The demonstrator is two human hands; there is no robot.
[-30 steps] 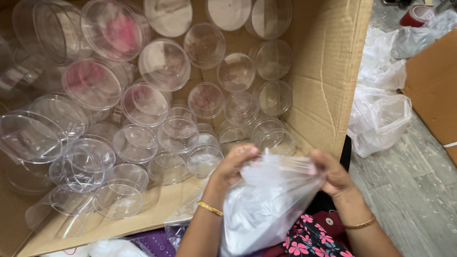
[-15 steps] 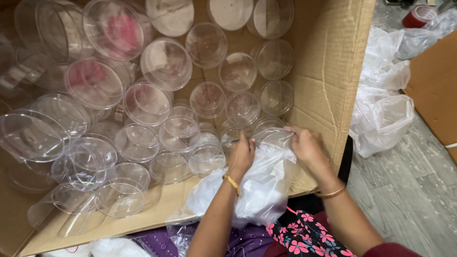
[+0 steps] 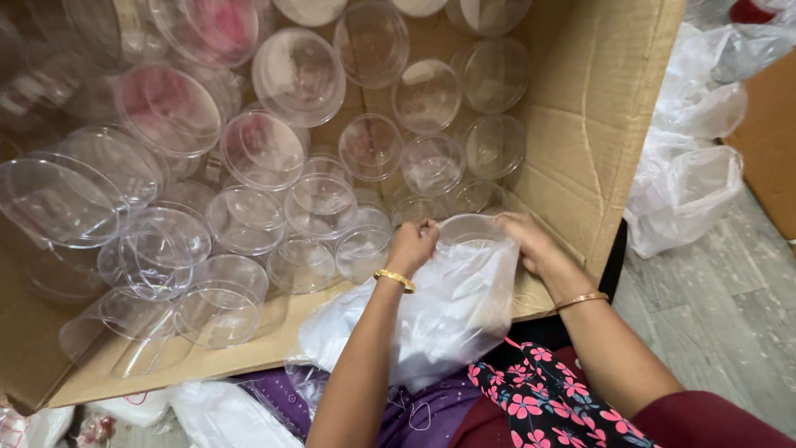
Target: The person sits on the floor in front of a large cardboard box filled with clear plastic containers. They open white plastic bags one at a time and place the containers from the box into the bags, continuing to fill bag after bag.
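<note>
Both hands work at the near right corner of a large cardboard box [image 3: 597, 124] that lies open toward the camera. The left hand [image 3: 412, 246] has its fingers [image 3: 427, 228] curled shut on the far left edge of a clear plastic bag's [image 3: 448, 315] mouth. The right hand [image 3: 524, 236] has its fingers bent down over the far right edge of the same mouth, pinching the film. Between the two hands the rim of one clear round container [image 3: 473, 228] shows in the bag's opening.

The bag lies across the box's near lip, its long axis running from the near left to the far right; the open mouth points far, into the box, and the bunched closed end hangs near, over the person's lap. Whether more than the one container sits inside cannot be told through the film.

The box is filled with clear round plastic containers [image 3: 319, 203], most with the open end facing the camera; an exact count is not possible, but there are well over twenty, some stacked. Each wrist carries one gold bangle [image 3: 395, 280], two in all. On the floor [image 3: 730, 307] to the right of the box lie crumpled clear bags [image 3: 684, 187], at least two.
</note>
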